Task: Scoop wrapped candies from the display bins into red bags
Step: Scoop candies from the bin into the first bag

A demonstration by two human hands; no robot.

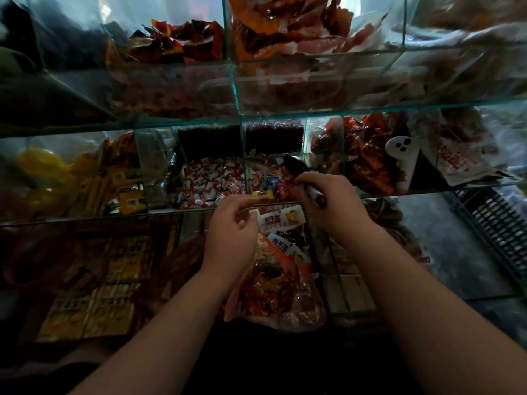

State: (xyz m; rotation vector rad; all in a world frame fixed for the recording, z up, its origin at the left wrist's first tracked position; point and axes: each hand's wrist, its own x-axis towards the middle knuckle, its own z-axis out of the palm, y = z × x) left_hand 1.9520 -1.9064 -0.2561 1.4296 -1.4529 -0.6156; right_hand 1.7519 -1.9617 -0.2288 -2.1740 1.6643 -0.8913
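My right hand (328,203) grips the handle of a dark scoop (295,168), whose head dips into the middle glass bin of mixed wrapped candies (268,181). To its left, another bin holds red-and-white wrapped candies (211,181). My left hand (231,235) has its fingers curled and holds the rim of a translucent red bag (273,286), which hangs below the bin's front edge and is filled with red and orange packets. A yellow wrapped candy (262,194) sits right at my left fingertips, on the glass edge.
Glass bins stand in tiers. The upper shelf (313,55) holds orange and red packets. Yellow packets (94,178) fill the bins at left, red snack packs (368,155) with a white scoop (402,158) lie at right. A black crate (496,226) stands on the floor at far right.
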